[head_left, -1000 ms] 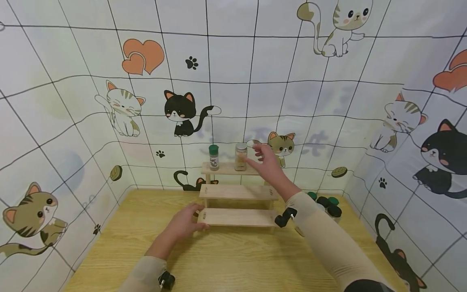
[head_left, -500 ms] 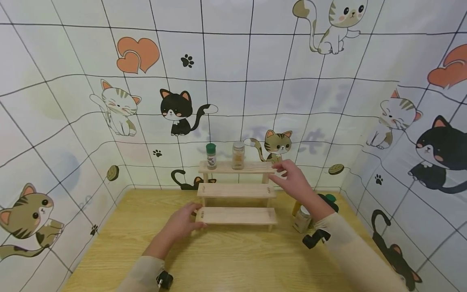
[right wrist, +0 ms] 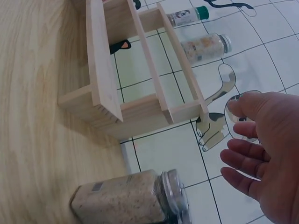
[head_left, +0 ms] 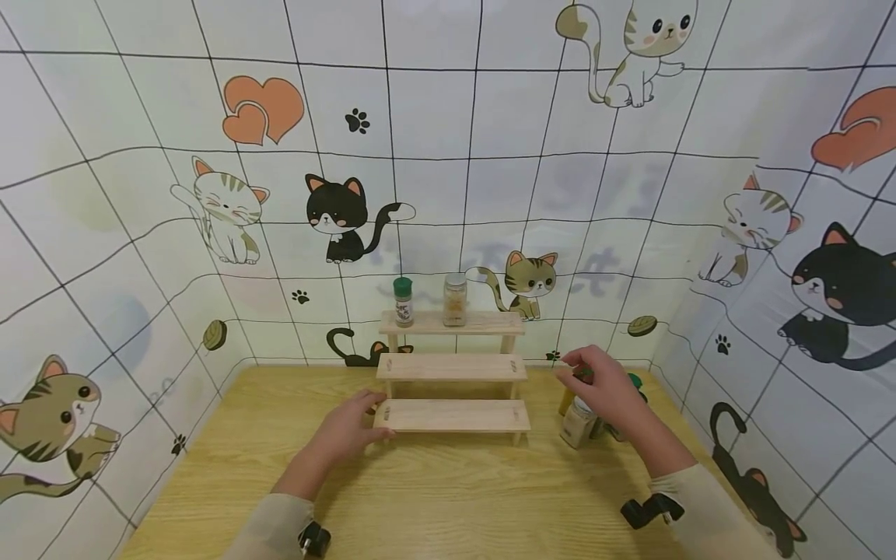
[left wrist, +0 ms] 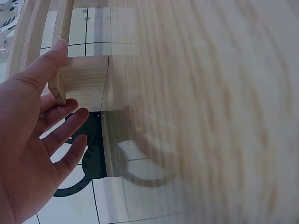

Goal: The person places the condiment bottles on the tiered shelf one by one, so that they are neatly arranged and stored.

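Observation:
A three-tier wooden shelf rack (head_left: pixel 455 414) stands on the table. My left hand (head_left: pixel 343 429) grips the left end of its lowest tier; in the left wrist view the thumb (left wrist: pixel 57 49) and fingers lie on either side of the board's end. On the top tier are a small green-capped spice jar (head_left: pixel 403 305) and a larger clear jar (head_left: pixel 455 302) with a silver lid. My right hand (head_left: pixel 607 389), holding nothing, hovers over a group of jars right of the rack. A silver-lidded jar (right wrist: pixel 117 198) stands nearest the rack there; the hand partly hides the others.
The wood-grain table (head_left: pixel 448 498) reaches forward to a wall sheet (head_left: pixel 448 187) printed with grid lines and cartoon cats. Similar sheets close off both sides. A green cap (head_left: pixel 635 380) shows behind my right hand.
My right hand has left the silver-lidded jar on the top tier and moved right and down to above the jars beside the rack. The left hand stays on the lowest tier.

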Action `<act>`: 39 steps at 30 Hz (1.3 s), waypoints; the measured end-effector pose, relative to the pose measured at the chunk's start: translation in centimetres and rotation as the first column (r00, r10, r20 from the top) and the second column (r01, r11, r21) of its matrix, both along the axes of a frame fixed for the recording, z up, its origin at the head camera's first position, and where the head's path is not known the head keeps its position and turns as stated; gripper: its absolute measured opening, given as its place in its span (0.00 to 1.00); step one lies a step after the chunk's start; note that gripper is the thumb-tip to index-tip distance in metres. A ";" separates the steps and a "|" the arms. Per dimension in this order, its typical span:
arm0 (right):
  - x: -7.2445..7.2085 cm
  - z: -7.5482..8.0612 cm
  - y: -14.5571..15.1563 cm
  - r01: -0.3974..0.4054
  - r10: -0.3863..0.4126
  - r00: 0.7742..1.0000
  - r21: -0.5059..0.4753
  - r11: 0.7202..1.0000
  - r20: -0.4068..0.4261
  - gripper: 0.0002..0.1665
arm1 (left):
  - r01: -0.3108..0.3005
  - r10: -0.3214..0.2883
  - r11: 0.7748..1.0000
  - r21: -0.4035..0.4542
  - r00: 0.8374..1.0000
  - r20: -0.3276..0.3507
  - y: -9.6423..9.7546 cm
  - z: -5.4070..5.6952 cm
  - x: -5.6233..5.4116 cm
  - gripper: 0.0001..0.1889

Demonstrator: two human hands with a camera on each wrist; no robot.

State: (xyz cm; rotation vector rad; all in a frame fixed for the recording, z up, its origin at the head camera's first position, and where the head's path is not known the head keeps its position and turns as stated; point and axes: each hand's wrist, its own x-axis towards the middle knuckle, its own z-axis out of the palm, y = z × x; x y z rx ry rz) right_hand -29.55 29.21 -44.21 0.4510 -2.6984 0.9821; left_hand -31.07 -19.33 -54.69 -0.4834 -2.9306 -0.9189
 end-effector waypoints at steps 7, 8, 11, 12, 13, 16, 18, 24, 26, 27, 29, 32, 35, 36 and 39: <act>2.2 -1.7 1.4 0.075 -0.073 0.997 0.075 0.994 -0.032 0.20 | 0.005 -0.005 1.000 -0.008 1.000 -0.016 -0.2 -0.7 -0.4 0.41; 2.5 -1.9 1.5 0.085 -0.083 0.996 0.084 0.993 -0.032 0.21 | 0.005 -0.005 1.000 -0.009 1.000 -0.018 -0.2 -0.8 -0.4 0.41; 2.8 -2.7 1.8 0.111 -0.107 0.993 0.119 0.987 -0.040 0.23 | 0.006 -0.006 1.000 -0.011 1.000 -0.024 -0.3 -0.8 -0.5 0.41; 2.8 -2.9 1.8 0.119 -0.114 0.992 0.130 0.984 -0.046 0.24 | 0.007 -0.008 1.000 -0.009 1.000 -0.024 -0.3 -0.7 -0.5 0.41; 2.9 -3.2 1.9 0.124 -0.119 0.992 0.139 0.982 -0.046 0.24 | 0.008 -0.009 1.000 -0.012 1.000 -0.028 -0.3 -0.7 -0.5 0.41; 3.1 -4.1 1.9 0.130 -0.125 0.991 0.148 0.980 -0.044 0.26 | 0.012 -0.013 1.000 -0.007 0.999 -0.032 -0.3 -0.7 -0.5 0.41; 3.2 -4.8 1.7 0.134 -0.129 0.991 0.147 0.980 -0.044 0.27 | 0.013 -0.013 1.000 -0.005 0.999 -0.032 -0.3 -0.7 -0.5 0.41; 3.3 -6.4 1.2 0.181 -0.175 0.983 0.146 0.973 -0.053 0.30 | 0.006 -0.006 1.000 0.005 1.000 -0.025 -0.2 -0.6 -0.4 0.40; 3.4 -6.7 1.0 0.197 -0.191 0.980 0.148 0.969 -0.057 0.31 | 0.007 -0.006 1.000 0.011 1.000 -0.019 -0.2 -0.5 -0.3 0.40; 3.4 -6.9 0.8 0.205 -0.199 0.978 0.152 0.967 -0.059 0.31 | 0.007 -0.007 1.000 0.013 1.000 -0.017 -0.2 -0.5 -0.3 0.40; 3.5 -7.0 0.6 0.221 -0.212 0.975 0.167 0.961 -0.069 0.31 | 0.006 -0.006 1.000 0.017 1.000 -0.013 -0.2 -0.4 -0.3 0.41; 3.5 -7.1 0.3 0.237 -0.223 0.970 0.184 0.954 -0.092 0.29 | -0.001 0.002 1.000 0.012 1.000 -0.010 -0.2 -0.4 -0.3 0.40; 3.5 -7.3 0.2 0.233 -0.219 0.971 0.191 0.953 -0.095 0.27 | -0.006 0.006 1.000 0.004 1.000 -0.013 -0.2 -0.5 -0.4 0.40; 3.5 -7.4 0.2 0.229 -0.216 0.973 0.193 0.954 -0.087 0.27 | -0.005 0.005 1.000 0.003 1.000 -0.017 -0.2 -0.5 -0.4 0.40; 3.6 -7.6 0.0 0.215 -0.209 0.977 0.197 0.957 -0.050 0.31 | 0.003 -0.003 1.000 0.010 1.000 -0.026 -0.1 -0.4 -0.3 0.40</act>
